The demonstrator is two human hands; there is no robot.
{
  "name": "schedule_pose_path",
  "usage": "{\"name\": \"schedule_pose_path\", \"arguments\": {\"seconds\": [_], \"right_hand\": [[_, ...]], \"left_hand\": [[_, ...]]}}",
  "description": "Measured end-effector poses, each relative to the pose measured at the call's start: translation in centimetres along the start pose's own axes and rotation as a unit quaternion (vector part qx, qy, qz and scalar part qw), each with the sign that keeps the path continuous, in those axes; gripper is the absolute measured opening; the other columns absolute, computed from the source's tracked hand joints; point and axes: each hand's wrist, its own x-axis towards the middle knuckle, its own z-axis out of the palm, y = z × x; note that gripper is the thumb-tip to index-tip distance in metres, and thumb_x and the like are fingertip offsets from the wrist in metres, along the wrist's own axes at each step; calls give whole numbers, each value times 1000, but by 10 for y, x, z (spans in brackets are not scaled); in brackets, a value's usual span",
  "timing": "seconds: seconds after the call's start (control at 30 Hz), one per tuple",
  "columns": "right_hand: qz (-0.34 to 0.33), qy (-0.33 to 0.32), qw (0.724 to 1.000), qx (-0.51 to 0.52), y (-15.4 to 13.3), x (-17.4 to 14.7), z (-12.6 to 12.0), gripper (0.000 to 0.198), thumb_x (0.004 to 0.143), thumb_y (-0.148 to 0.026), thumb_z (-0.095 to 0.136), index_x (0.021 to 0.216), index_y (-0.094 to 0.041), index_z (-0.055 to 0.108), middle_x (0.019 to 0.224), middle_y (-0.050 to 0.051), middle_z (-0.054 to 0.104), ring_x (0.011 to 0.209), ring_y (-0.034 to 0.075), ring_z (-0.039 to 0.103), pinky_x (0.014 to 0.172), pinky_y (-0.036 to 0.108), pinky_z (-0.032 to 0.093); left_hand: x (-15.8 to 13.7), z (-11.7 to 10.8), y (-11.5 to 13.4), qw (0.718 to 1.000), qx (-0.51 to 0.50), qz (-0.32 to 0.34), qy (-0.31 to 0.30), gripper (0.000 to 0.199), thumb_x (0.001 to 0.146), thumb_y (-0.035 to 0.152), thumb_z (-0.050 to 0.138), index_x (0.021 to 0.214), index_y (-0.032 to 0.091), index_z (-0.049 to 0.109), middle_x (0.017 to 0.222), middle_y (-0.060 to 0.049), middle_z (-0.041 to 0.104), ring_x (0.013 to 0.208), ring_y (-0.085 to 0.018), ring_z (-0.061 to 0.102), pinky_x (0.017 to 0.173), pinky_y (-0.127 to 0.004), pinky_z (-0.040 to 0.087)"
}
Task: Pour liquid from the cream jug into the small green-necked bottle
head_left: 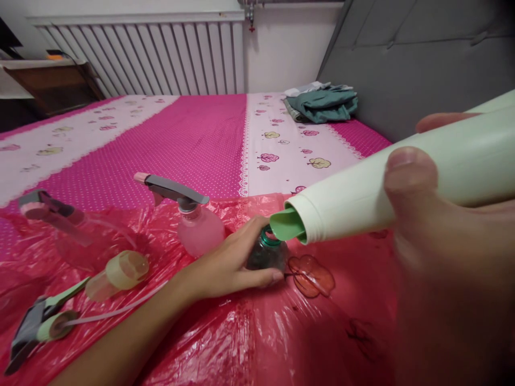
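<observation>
My left hand point(233, 262) is closed around a small clear green bottle point(265, 257) with an open threaded neck, standing on a red plastic sheet point(225, 332). In my right hand point(438, 230) is a large pale green jug point(358, 187), tilted down to the left. Its green pouring spout point(286, 224) hangs just above and beside the bottle's neck; I cannot make out any liquid flowing. Left of my left hand stands a round spray bottle point(201, 233) with pink liquid. A loose spray trigger head point(30, 332) with a long tube lies at the lower left, near a translucent yellowish cap point(123, 271).
A second spray bottle point(52, 209) with a grey and pink head is on the sheet at far left. The sheet covers part of a pink patterned bed cover point(193, 139). Folded clothes point(325, 104) lie at the back right, before a grey headboard point(422, 59). A radiator point(156, 59) lines the wall.
</observation>
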Motion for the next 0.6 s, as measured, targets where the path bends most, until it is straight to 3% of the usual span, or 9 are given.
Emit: {"name": "schedule_pose_path", "arguments": {"seconds": [0.27,0.47,0.6], "right_hand": [[-7,27,1000,13,0,0,4,68,86,-65,59,136,-20,67,117,7,45,108,-8,51,105,-10,50],[-69,-10,994,-83,22,23,-1,83,97,-71,41,132,2,59,106,14,44,118,-5,47,102,-10,49],[-65,-16,989,-128,38,48,-10,86,100,-75,32,124,3,57,99,15,42,123,-4,44,104,-8,49]], "left_hand": [[0,1,-1,1000,0,-6,3,63,91,50,74,140,20,47,135,-14,60,118,-35,62,98,-49,55],[-1,1,-1,1000,-8,-9,2,63,91,50,74,141,21,47,132,-13,62,114,-33,63,97,-48,55],[-1,1,-2,1000,-12,-4,0,62,92,50,73,139,21,46,133,-13,62,114,-33,64,96,-48,55]]}}
